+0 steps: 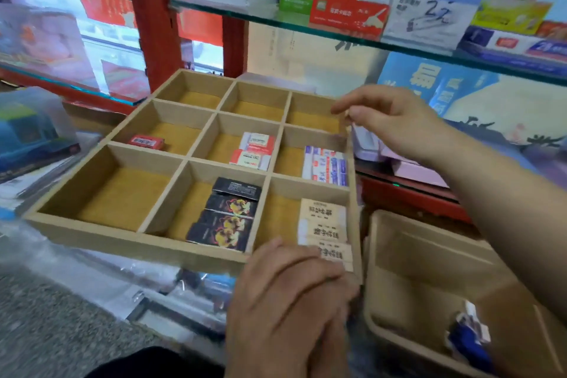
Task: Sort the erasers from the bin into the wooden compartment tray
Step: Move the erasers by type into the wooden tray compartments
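Note:
The wooden compartment tray (92, 224) has nine cells and sits tilted on the counter. One red eraser (145, 141) lies in the middle-left cell. Red-and-white erasers (254, 150) fill the centre cell and blue-and-white erasers (325, 166) the middle-right cell. Black erasers (227, 215) lie in the front-middle cell, beige erasers (322, 221) in the front-right one. My left hand (288, 294) curls over the tray's front-right corner. My right hand (389, 120) pinches the tray's right wall near the back. The beige bin (399, 255) at lower right holds a few blue-and-white erasers (469, 334).
Glass shelves (337, 34) with stationery boxes hang close above the tray's back. A red shelf post (150, 15) stands behind its far-left corner. Plastic-wrapped goods (36, 138) crowd the left side, and pink packets (420, 169) lie to the right.

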The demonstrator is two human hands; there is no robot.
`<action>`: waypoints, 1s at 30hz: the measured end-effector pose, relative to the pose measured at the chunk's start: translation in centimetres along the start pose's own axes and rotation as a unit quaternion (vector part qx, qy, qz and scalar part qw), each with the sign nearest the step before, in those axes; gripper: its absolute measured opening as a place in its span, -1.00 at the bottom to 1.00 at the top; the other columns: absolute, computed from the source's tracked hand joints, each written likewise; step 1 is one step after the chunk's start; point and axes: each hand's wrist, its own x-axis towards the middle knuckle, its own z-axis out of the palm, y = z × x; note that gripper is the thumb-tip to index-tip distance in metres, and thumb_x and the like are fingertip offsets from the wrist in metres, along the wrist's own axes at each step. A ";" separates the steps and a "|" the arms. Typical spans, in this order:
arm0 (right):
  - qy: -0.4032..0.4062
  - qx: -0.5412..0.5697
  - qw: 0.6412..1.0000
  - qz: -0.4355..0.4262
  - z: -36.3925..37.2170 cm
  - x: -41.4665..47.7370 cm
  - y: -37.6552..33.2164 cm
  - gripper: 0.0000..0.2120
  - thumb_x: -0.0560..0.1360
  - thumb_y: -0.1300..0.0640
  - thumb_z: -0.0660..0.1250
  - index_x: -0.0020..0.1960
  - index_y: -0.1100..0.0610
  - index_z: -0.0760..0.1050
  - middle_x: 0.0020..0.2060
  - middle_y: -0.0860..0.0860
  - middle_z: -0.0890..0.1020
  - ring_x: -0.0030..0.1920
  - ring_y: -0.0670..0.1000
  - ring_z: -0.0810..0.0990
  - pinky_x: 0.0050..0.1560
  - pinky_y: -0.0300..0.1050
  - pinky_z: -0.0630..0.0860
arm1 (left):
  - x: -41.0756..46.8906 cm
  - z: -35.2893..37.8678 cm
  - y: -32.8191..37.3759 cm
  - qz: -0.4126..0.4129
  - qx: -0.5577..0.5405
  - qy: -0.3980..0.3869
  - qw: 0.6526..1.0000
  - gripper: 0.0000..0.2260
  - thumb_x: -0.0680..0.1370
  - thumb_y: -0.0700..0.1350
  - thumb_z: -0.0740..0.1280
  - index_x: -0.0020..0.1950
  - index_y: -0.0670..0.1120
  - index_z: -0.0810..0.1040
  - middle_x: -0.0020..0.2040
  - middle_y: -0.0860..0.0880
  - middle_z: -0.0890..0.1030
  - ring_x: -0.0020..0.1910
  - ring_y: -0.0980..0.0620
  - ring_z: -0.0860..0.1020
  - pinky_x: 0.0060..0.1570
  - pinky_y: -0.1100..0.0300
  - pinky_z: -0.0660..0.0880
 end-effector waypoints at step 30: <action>-0.398 -0.005 0.749 0.529 4.3 -19.6 34.7 -0.77 0.57 0.16 0.14 0.06 0.25 0.50 0.02 0.20 0.57 -0.25 -0.04 0.48 -0.35 -0.30 0.42 | -11.1 20.4 -3.0 -0.141 0.124 -0.320 0.929 -0.66 0.41 -0.12 0.11 0.14 -0.13 0.46 0.11 -0.20 0.58 0.27 -0.13 0.29 0.32 0.27 0.10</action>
